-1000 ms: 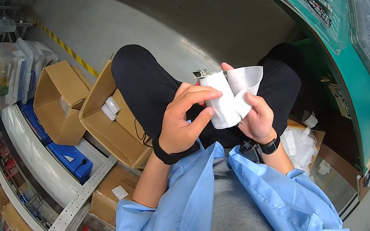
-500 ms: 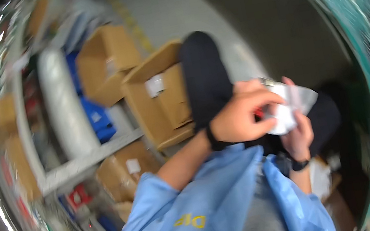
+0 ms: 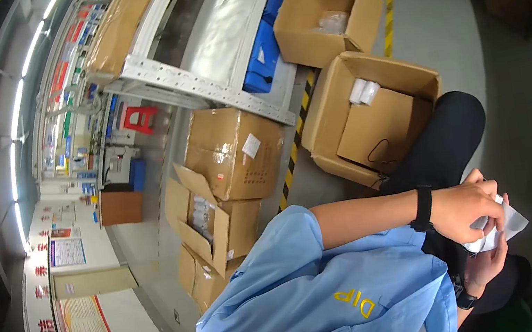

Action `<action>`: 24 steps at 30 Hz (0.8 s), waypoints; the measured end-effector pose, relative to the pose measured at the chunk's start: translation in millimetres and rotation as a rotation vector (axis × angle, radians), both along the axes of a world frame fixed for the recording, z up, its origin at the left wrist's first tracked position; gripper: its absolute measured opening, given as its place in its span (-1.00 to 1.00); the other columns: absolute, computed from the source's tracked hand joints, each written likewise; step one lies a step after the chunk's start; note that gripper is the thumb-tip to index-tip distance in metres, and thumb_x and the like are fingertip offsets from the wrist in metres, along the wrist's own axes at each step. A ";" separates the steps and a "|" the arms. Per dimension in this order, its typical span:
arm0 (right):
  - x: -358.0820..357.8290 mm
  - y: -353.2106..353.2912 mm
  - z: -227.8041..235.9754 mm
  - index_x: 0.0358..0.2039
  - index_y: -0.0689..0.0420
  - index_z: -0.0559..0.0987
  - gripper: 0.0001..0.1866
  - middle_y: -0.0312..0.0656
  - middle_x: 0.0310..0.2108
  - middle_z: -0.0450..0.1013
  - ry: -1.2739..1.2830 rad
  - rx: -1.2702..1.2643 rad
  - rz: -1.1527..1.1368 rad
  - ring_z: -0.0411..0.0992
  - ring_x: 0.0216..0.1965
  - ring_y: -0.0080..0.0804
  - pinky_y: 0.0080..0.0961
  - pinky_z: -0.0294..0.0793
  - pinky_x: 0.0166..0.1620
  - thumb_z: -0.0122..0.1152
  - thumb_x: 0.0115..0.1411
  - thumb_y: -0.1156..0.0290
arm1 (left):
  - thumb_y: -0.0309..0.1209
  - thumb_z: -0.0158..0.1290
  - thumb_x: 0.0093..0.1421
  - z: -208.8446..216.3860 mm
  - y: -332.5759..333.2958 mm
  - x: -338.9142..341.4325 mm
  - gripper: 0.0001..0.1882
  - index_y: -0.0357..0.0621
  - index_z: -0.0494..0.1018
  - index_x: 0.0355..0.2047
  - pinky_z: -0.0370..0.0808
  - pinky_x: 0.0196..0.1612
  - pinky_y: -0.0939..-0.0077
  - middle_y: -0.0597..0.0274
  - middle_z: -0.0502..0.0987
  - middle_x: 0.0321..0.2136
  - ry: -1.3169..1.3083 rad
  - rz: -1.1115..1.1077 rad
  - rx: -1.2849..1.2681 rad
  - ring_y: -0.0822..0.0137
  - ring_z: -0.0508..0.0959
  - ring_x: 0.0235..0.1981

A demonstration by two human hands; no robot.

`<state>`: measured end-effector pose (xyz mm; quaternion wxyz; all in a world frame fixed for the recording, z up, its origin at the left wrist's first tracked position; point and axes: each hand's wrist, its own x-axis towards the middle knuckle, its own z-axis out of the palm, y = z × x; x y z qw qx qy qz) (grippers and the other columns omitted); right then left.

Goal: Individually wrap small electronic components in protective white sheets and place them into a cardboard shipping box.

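Observation:
Low at the right of the head view, my left hand (image 3: 464,209) has its fingers bent and pinched on a crumpled white sheet (image 3: 515,223), either paper or thin plastic. Below it, my right hand (image 3: 485,266) grips the same sheet from the other side, fingers partly hidden. One corner of the sheet sticks out to the right, past the fingertips. Whether anything is wrapped inside cannot be seen. Both hands are over my lap, by my dark-trousered knee (image 3: 458,116). Beyond that knee, an open cardboard box (image 3: 326,149) holds two small white packs (image 3: 363,91) and a flat cardboard piece (image 3: 383,129).
Another open carton (image 3: 301,37) stands farther off, with clear plastic inside. A white metal rack (image 3: 212,97) with blue bins (image 3: 262,61) is at upper left. Stacked cartons (image 3: 236,153) stand left of me. Yellow-black tape (image 3: 293,161) marks the grey floor.
My view has swung left, so hands and boxes now appear farther right and the left side of the room shows. Both hands stay on the white sheet, now closer together.

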<state>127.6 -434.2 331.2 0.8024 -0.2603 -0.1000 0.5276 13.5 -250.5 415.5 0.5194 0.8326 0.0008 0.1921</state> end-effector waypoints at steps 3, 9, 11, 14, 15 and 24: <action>3.3 -0.8 -4.7 0.34 0.35 0.21 -0.41 -0.04 0.33 0.22 -0.008 0.008 0.058 0.24 0.33 -0.21 -0.25 0.22 0.34 -0.31 0.46 0.19 | -0.45 0.16 0.00 3.5 0.2 -2.0 -0.80 0.03 0.59 -0.31 0.11 0.01 0.28 0.52 0.58 -0.40 -0.004 0.026 0.045 0.37 0.40 -0.13; -0.9 3.7 3.8 0.21 0.30 0.34 -0.47 -0.09 0.16 0.36 0.000 -0.243 -0.029 0.35 0.21 -0.28 -0.33 0.34 0.23 -0.28 0.47 0.15 | -0.45 0.15 0.01 2.1 0.1 -0.5 -0.84 0.01 0.57 -0.34 0.12 0.11 0.20 0.44 0.58 -0.42 -0.015 0.006 0.076 0.34 0.46 -0.12; -6.4 9.0 15.6 0.19 0.29 0.36 -0.48 -0.09 0.14 0.38 0.054 -0.281 -0.042 0.36 0.20 -0.29 -0.34 0.35 0.22 -0.28 0.47 0.15 | -0.44 0.15 0.02 0.6 -0.1 1.4 -0.85 -0.01 0.57 -0.35 0.10 0.21 0.09 0.41 0.59 -0.42 -0.065 -0.027 0.028 0.33 0.51 -0.16; -10.1 14.9 27.4 0.17 0.27 0.38 -0.51 -0.08 0.12 0.39 0.148 -0.498 -0.213 0.37 0.18 -0.31 -0.36 0.36 0.22 -0.28 0.47 0.18 | -0.44 0.14 0.03 0.3 -1.1 6.4 -0.86 -0.03 0.56 -0.35 0.09 0.28 0.01 0.39 0.59 -0.42 -0.097 -0.080 -0.056 0.32 0.56 -0.21; -9.1 15.1 27.4 0.17 0.27 0.38 -0.51 -0.08 0.12 0.39 0.131 -0.554 -0.253 0.37 0.18 -0.31 -0.36 0.36 0.22 -0.28 0.47 0.18 | -0.45 0.13 0.04 0.5 -2.3 8.5 -0.87 -0.04 0.56 -0.35 0.08 0.31 -0.03 0.38 0.60 -0.42 -0.104 -0.112 -0.125 0.31 0.58 -0.24; -1.5 -24.1 -11.9 0.28 0.26 0.29 -0.52 -0.10 0.10 0.41 -0.342 -0.365 -0.112 0.46 0.04 -0.33 -0.44 0.48 0.10 -0.14 0.43 0.31 | -0.60 0.13 0.08 2.2 -7.7 16.7 -0.86 -0.09 0.53 -0.35 0.07 0.37 -0.09 0.34 0.62 -0.39 -0.258 -0.205 -0.239 0.27 0.61 -0.29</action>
